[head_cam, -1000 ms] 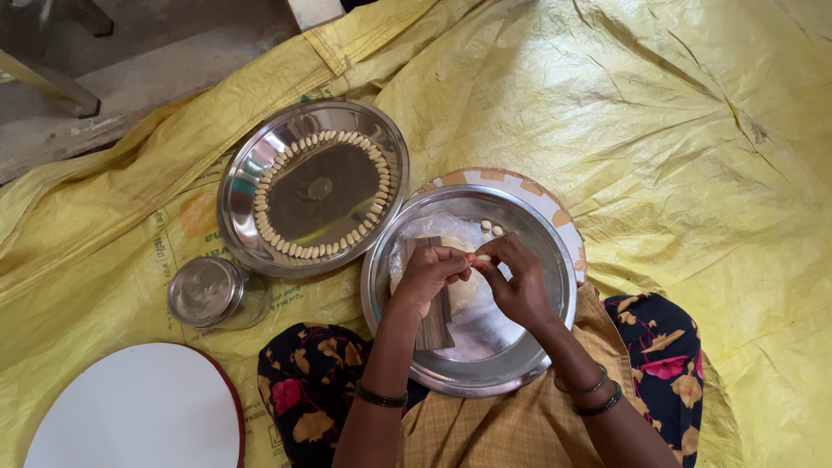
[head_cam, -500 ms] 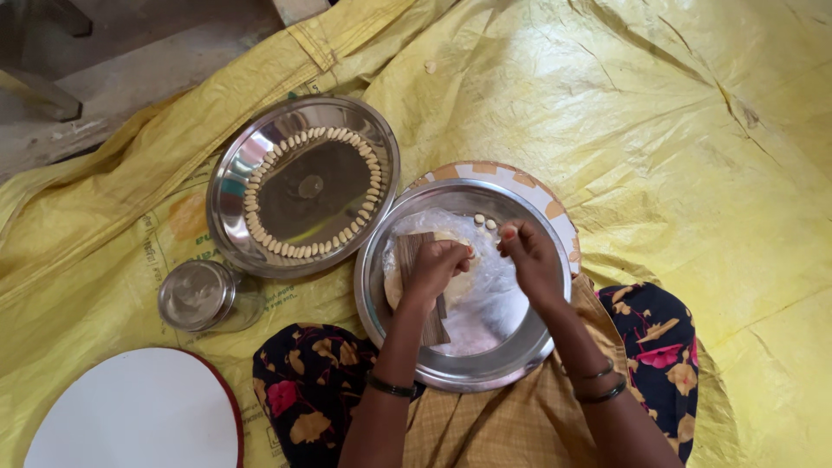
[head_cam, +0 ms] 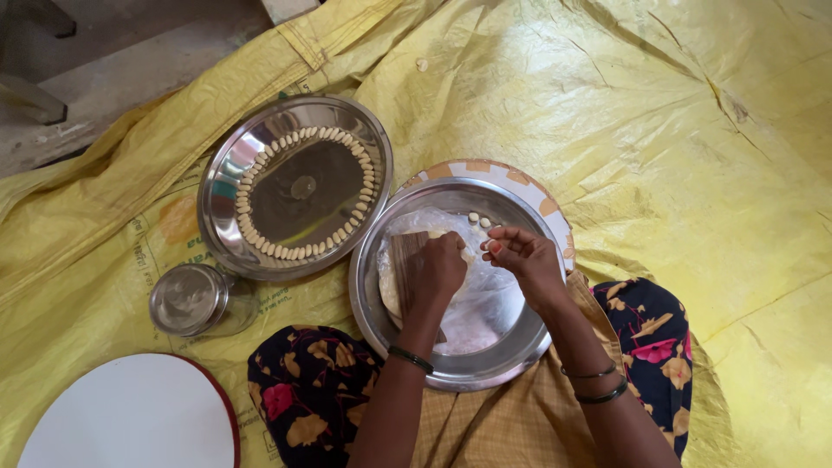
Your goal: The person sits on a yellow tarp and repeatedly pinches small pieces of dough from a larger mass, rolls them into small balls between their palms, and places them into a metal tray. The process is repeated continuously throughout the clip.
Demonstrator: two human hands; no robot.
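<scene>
Dough [head_cam: 390,282] lying pale and flattish on a clear plastic sheet [head_cam: 485,303] inside the steel basin [head_cam: 451,368], taken as landmark; basin resting on the lap, over a patterned plate [head_cam: 537,195] whose orange-and-white rim peeks out at its far right edge.

Spread under everything, a yellow woven sack sheet [head_cam: 676,156], largest thing in view; printed on it, left of the basin, a round orange patch and some green and dark lettering, partly hidden under the steel plate, left unread; no other package or sign visible.

Far left of the basin and just beside it, a round steel plate [head_cam: 234,173] carrying a nearly closed ring of small shaped dough pieces [head_cam: 299,253], middle still bare; judged well begun yet far from finished, since much dough remains in the basin.

Near left of the basin, a white round board [head_cam: 130,416] with a red edge; between it and the steel plate, a small steel cup [head_cam: 186,299].

Inside the basin, left hand [head_cam: 433,273] closed down on a small wooden block [head_cam: 406,256] over the dough; right hand [head_cam: 520,256] just beside it, fingertips pinched together on something too small to tell; two or three finished pieces [head_cam: 479,220] at the basin's far rim.
</scene>
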